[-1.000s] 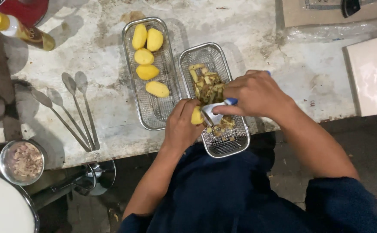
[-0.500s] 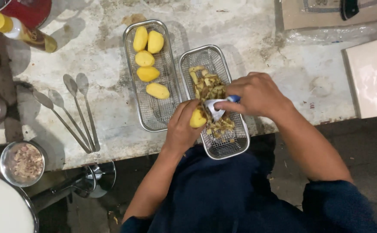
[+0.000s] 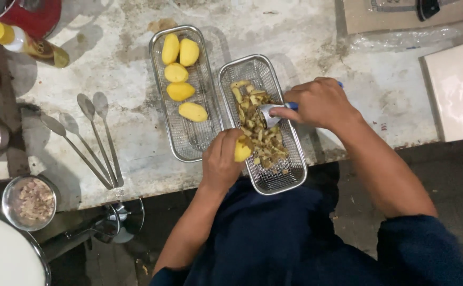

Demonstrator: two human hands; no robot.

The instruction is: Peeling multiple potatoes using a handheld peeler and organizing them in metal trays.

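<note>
The right hand (image 3: pixel 321 103), closed on a peeler (image 3: pixel 274 112), has drawn back up from the potato (image 3: pixel 241 150), which the left hand (image 3: pixel 222 159) grips over the peel basket (image 3: pixel 290 175) at the counter's front edge: 1 stroke ended

Wire mesh baskets: two, left basket (image 3: pixel 186 143) and right basket (image 3: pixel 276 177). Peeled potatoes: five in the left basket (image 3: pixel 180 71), one more in hand (image 3: pixel 242 151). Long-handled spoons (image 3: pixel 91 135): apparently four, overlapping.
</note>
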